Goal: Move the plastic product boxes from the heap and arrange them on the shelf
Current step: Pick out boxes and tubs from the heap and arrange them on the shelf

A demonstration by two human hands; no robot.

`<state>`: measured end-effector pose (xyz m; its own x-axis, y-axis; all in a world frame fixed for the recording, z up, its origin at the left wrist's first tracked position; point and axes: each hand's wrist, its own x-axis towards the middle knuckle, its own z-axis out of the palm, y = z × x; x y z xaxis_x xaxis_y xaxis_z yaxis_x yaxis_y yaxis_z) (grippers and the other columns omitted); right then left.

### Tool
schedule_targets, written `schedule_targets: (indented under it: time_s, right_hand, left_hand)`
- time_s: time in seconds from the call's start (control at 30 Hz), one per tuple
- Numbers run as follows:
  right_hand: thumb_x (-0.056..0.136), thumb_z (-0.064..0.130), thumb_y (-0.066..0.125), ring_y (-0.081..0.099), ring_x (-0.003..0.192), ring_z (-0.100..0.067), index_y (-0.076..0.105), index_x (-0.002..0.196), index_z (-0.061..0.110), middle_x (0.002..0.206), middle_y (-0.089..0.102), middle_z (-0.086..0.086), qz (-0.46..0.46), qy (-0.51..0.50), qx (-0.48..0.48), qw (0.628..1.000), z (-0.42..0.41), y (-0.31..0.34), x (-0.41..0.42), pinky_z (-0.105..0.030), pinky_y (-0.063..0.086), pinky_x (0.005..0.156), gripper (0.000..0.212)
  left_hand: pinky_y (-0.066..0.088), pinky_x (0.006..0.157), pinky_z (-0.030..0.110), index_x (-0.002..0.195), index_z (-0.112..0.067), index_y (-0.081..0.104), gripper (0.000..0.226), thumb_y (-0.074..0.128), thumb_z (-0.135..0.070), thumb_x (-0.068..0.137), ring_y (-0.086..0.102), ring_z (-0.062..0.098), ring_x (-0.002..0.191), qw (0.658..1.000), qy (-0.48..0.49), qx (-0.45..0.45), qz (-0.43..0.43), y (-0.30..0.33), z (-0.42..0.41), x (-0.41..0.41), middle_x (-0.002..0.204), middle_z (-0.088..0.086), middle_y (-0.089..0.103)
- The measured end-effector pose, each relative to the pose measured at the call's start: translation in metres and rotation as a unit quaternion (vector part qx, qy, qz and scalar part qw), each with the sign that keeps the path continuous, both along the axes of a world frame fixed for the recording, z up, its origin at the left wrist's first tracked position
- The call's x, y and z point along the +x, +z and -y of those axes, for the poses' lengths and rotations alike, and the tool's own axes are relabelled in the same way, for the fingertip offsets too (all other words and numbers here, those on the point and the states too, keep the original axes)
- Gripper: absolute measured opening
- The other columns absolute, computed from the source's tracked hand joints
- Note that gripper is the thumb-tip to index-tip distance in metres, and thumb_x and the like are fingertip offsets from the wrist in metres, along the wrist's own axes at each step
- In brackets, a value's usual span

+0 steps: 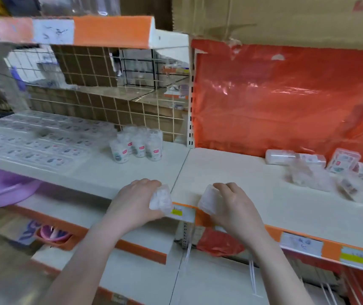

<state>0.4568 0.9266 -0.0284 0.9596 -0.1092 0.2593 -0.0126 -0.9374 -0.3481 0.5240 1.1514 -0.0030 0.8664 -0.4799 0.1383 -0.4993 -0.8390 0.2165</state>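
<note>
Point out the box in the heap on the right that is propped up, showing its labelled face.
The pink-labelled box at the back of the heap, leaning tilted against the orange plastic sheet; the others around it lie flat or jumbled.

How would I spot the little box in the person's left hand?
Find the white shelf before the orange plastic sheet. At its front edge, the left hand grips a clear box, left of the right hand's box.
</note>
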Motion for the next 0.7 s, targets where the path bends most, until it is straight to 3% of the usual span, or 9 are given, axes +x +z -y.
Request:
schedule_targets:
  time_s: [0.27,0.7]
  right_hand:
    - [0.073,0.015,0.066,0.047,0.110,-0.021,0.045,0.133,0.019,0.117,0.050,-0.002,-0.006,0.068,-0.004,0.998,-0.129,0.004,0.031,-0.025,0.037,0.086,0.064]
    - [0.072,0.015,0.064,0.046,0.114,-0.022,0.043,0.134,0.020,0.122,0.047,-0.002,-0.042,0.154,-0.025,0.987,-0.262,0.016,0.149,-0.027,0.039,0.087,0.065]
  left_hand:
    - [0.042,0.087,0.033,0.120,-0.022,0.051,0.059,0.068,-0.046,0.070,0.050,0.020,0.110,0.998,0.066,0.017,-0.003,0.006,-0.136,0.004,0.116,-0.003,0.055]
    - [0.044,0.090,0.033,0.125,-0.022,0.050,0.060,0.069,-0.042,0.072,0.050,0.019,0.111,0.990,0.133,0.034,0.000,0.011,-0.261,0.092,0.118,-0.002,0.055]
